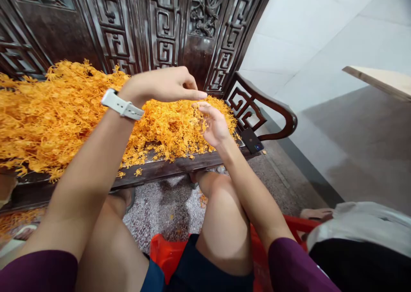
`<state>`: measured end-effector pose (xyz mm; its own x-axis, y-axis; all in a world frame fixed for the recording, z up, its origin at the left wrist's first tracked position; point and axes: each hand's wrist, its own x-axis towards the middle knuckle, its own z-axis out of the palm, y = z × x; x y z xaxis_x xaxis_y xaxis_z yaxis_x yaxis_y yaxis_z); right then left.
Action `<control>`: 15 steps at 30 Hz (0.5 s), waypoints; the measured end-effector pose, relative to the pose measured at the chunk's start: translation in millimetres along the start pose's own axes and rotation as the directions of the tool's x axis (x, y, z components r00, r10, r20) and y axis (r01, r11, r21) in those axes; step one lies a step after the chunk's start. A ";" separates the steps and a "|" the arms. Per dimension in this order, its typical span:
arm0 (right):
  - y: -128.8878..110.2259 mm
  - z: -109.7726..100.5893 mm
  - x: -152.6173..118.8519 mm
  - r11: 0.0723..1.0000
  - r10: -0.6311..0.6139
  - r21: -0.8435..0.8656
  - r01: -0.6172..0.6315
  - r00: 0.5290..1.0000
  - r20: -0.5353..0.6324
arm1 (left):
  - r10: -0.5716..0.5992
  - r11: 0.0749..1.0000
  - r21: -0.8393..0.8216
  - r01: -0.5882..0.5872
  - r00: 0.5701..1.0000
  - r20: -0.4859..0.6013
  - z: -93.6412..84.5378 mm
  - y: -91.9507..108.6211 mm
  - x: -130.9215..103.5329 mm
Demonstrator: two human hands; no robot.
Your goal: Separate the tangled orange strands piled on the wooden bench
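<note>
A large heap of small orange spidery plastic pieces covers the seat of a dark carved wooden bench. My left hand, with a pale watch on the wrist, hovers over the heap. Its thumb is stretched out to the right and the other fingers bend downward; nothing shows in them. Just below and to the right, my right hand is turned palm inward with curled fingers. A few orange pieces show against its palm and fingers. The fingertips of both hands are close together.
A dark phone lies at the bench's right end, beside the curved armrest. Red plastic stools are below me. Someone's pale clothing is at the lower right. A wooden board juts in at right.
</note>
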<state>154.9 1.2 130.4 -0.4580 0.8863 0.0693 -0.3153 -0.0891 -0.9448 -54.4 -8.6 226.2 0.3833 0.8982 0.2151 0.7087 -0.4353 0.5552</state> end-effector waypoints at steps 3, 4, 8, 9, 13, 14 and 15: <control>-1.8 0.2 -2.2 0.999 0.009 0.039 -0.008 0.999 -0.032 | 0.033 0.999 0.003 -0.033 0.995 0.096 16.0 -4.3 11.5; -2.2 -0.3 -2.7 0.998 0.018 0.059 -0.015 0.999 -0.047 | 0.029 0.999 -0.020 -0.027 0.994 0.102 20.1 -5.7 13.3; -4.9 -4.5 -3.0 0.990 0.103 0.099 -0.097 0.993 -0.062 | -0.034 0.970 -0.240 0.039 0.999 0.026 30.4 -9.2 12.6; -5.6 -5.8 -2.6 0.990 0.108 0.094 -0.103 0.993 -0.055 | -0.069 0.946 -0.319 0.065 0.998 -0.001 31.8 -10.2 11.6; -7.5 -11.5 -0.1 0.997 0.068 0.026 -0.067 0.998 -0.017 | -0.242 0.797 -0.586 0.144 0.966 -0.092 34.6 -16.8 9.5; -7.7 -12.7 0.5 0.998 0.059 0.020 -0.059 0.998 -0.008 | -0.271 0.766 -0.626 0.144 0.956 -0.112 34.9 -18.5 9.5; -7.9 -13.8 1.0 0.998 0.045 0.032 -0.045 0.999 0.001 | -0.287 0.742 -0.657 0.138 0.950 -0.126 35.2 -20.0 9.8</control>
<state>168.4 9.1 133.5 -0.4727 0.8808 0.0275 -0.3213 -0.1433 -0.9361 -44.0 6.7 188.9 0.0859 0.9856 0.1456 0.1893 -0.1596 0.9689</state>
